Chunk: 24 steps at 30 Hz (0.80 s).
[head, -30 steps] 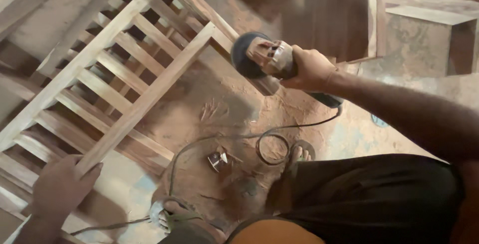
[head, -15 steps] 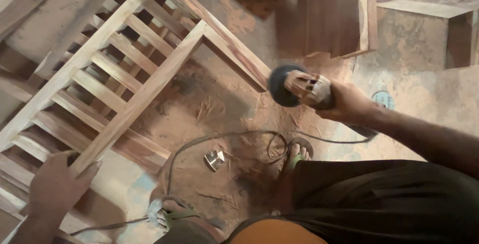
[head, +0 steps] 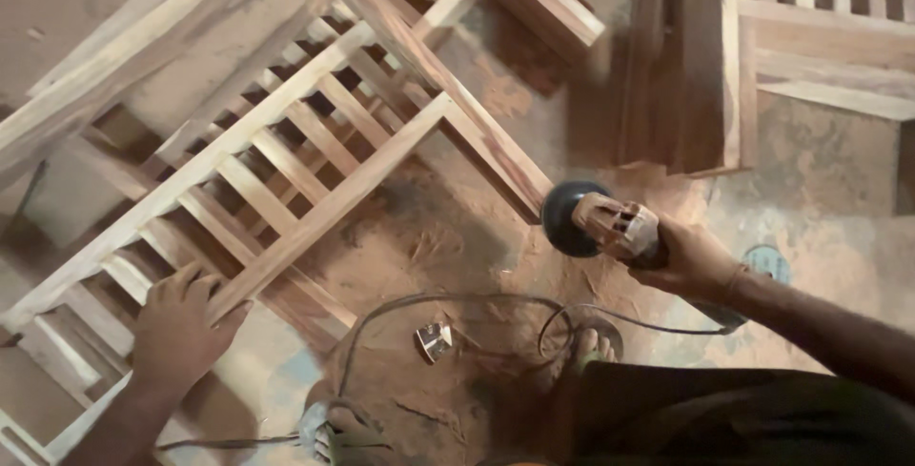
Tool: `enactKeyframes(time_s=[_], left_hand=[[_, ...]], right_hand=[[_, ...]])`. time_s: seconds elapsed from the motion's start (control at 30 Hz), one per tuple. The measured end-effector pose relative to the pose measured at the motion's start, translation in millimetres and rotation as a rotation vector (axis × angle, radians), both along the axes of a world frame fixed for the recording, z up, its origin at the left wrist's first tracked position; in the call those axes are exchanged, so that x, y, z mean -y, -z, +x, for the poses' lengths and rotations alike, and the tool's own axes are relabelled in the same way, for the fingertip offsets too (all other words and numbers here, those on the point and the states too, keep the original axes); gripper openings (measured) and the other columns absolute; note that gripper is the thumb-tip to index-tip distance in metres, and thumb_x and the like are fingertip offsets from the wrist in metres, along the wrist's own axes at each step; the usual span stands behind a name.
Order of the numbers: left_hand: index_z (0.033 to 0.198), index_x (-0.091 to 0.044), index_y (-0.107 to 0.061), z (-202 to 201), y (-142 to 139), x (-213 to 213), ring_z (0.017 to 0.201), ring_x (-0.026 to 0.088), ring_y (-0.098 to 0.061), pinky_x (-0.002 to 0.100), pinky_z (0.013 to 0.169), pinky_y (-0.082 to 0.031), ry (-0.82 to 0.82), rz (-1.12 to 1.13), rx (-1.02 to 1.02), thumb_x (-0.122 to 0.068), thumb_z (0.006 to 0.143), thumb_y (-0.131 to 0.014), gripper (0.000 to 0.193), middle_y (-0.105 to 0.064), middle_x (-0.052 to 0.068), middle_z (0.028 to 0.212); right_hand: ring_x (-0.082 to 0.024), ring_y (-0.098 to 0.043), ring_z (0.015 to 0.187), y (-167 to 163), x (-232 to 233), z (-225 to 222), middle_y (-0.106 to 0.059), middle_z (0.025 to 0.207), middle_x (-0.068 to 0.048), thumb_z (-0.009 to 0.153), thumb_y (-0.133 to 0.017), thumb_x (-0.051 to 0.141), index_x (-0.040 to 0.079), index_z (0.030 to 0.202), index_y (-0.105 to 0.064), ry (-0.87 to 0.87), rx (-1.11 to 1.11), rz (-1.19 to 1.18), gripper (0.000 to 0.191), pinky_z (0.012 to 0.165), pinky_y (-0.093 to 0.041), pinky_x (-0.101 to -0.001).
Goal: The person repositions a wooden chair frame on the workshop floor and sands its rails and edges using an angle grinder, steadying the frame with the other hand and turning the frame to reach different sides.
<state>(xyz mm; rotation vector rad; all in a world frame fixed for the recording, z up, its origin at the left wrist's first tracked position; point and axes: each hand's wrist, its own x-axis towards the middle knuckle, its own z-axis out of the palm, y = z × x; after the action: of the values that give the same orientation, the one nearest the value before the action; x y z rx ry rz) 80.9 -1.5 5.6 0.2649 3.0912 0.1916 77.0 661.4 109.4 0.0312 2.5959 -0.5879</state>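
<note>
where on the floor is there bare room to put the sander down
Free: dusty floor between the slatted frame and the cable loop, left of the sander in the right hand. Also pale floor right, below the wood stack. Crowded: by the cable, a metal piece, the feet, and under the left hand on the frame.

The pale slatted wooden frame (head: 286, 171) looks bare, matt, unvarnished. Right of it, the dust-coated angle grinder (head: 610, 225) carries a dull black disc; reddish sawdust-covered floor (head: 457, 237) looks rough.
</note>
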Motion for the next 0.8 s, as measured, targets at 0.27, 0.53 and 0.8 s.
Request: enactKeyframes(time_s=[0.27,0.53,0.8], left_hand=[[0.117,-0.01,-0.07,1,2,1,0.125,0.036,-0.057,0.046,0.107,-0.05,-0.003,0.017,-0.048,-0.048,0.074,-0.078,0.057,-0.062,0.013,0.135],[0.117,-0.012,-0.071,-3,0,3,0.126,0.036,-0.056,0.045,0.108,-0.048,-0.013,-0.031,0.01,-0.05,0.073,-0.078,0.059,-0.061,0.013,0.136],[0.118,-0.01,-0.069,-2,4,7,0.127,0.037,-0.055,0.046,0.11,-0.048,0.003,-0.024,-0.011,-0.051,0.076,-0.076,0.06,-0.06,0.014,0.136]], right_hand=[[-0.033,-0.077,0.09,11,27,-60,-0.076,0.101,-0.017,0.069,-0.087,0.033,0.006,0.124,-0.059,-0.035,0.083,0.097,0.067,0.083,-0.062,-0.0435],[-0.037,-0.074,0.095,15,81,-143,-0.075,0.103,-0.021,0.069,-0.086,0.042,0.002,0.12,-0.061,-0.129,-0.029,0.105,0.069,0.085,-0.059,-0.0452],[-0.036,-0.074,0.088,5,151,-169,-0.075,0.097,-0.02,0.072,-0.085,0.048,0.003,0.114,-0.063,-0.186,-0.047,0.075,0.065,0.081,-0.06,-0.0453]])
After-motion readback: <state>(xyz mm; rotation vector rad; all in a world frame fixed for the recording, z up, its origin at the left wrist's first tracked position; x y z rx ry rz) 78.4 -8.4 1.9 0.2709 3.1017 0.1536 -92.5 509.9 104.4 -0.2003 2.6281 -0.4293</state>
